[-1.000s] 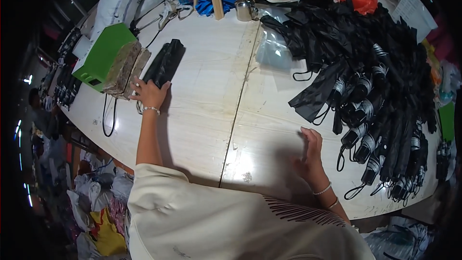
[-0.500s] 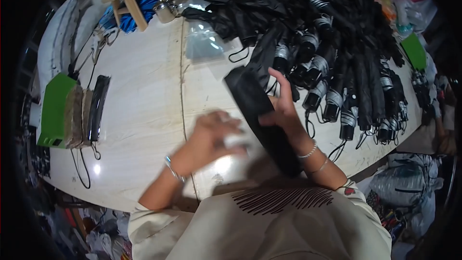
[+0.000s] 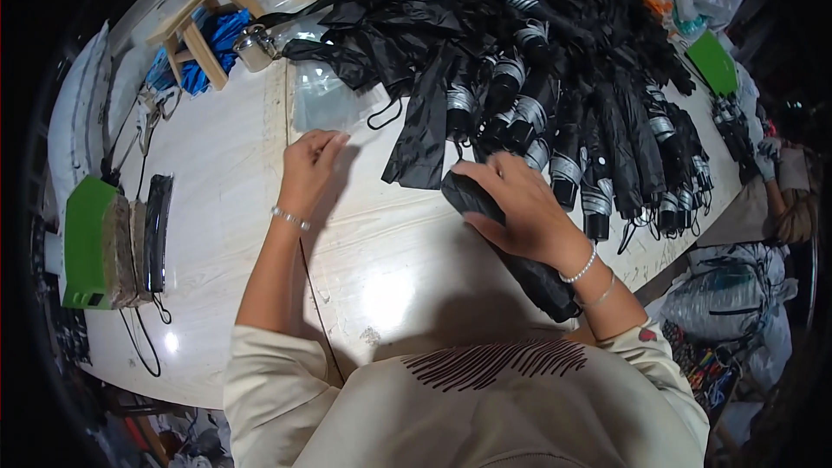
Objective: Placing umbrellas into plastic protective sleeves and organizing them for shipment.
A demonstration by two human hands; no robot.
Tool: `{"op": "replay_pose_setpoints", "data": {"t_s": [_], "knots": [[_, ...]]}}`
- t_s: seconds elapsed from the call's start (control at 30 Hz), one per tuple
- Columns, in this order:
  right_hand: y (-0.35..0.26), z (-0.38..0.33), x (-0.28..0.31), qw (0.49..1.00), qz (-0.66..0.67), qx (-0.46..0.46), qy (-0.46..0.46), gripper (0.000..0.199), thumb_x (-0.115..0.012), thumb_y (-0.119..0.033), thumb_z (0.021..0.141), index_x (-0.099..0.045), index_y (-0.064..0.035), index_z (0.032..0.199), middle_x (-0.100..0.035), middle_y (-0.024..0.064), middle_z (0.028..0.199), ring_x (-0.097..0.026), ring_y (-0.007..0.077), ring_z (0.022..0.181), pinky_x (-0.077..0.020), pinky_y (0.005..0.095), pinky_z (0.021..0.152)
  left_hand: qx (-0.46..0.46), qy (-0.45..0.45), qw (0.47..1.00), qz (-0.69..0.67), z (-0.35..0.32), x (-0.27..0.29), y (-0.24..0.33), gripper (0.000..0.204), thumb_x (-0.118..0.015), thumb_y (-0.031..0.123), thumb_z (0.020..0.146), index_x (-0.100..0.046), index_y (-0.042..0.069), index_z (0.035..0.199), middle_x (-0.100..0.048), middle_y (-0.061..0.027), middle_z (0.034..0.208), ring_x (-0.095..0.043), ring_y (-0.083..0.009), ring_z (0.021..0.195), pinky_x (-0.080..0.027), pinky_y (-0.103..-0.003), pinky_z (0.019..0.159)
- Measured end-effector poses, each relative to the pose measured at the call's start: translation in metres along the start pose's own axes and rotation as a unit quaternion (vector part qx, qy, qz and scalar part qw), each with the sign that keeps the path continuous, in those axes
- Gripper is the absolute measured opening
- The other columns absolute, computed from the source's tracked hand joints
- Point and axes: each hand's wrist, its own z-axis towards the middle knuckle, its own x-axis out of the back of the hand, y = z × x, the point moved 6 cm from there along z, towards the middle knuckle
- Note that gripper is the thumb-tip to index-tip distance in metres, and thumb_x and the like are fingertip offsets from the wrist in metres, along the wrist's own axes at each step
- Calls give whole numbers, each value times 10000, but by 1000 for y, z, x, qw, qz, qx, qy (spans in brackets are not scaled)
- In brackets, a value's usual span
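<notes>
One folded black umbrella (image 3: 542,284), beneath our right hand (image 3: 524,208), slanting from its fingertips back below the wrist; the hand arches over it, thumb apart from forefinger, seemingly to steady it, though whether the hidden fingers clasp we cannot tell. One left hand (image 3: 308,166), ahead and to the left of the right, fingers drawn together at the near edge of a stack of clear plastic sleeves (image 3: 325,95); whether they pinch film we cannot tell. The stack lies just beyond these fingertips, a placing that we judge keeps it within easy reach. One heap of black umbrellas (image 3: 598,130), beyond and to the right of our right hand, many silver-banded ends turned toward us, probably for ready grasping. Well left of our left hand: one glossy black umbrella (image 3: 158,234) beside brown blocks (image 3: 121,251), which perhaps serve as a stop, and a green box (image 3: 85,238) behind them. Beyond that hand: one metal cup (image 3: 254,48) and one wooden stool (image 3: 201,52), seemingly set back from the working area.
</notes>
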Motion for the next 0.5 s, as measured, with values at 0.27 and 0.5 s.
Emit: {"op": "replay_pose_setpoints", "data": {"t_s": [0.27, 0.5], "knots": [[-35, 80, -43, 991, 61, 115, -7, 325, -565, -278, 893, -549, -137, 1185, -493, 77, 973, -402, 256, 942, -291, 358, 877, -51, -28, 992, -108, -54, -2, 53, 162, -653, 122, 885, -715, -27, 904, -627, -60, 785, -490, -126, 643, -388, -230, 577], [-43, 70, -33, 980, 82, 117, 139, 166, -510, -261, 942, -583, -121, 990, -475, 55, 968, -385, 245, 934, -277, 358, 876, 89, -13, 990, -106, -56, 10, 48, 103, -685, 56, 842, -716, -25, 898, -649, -35, 755, -488, -90, 595, -386, -197, 546]]}}
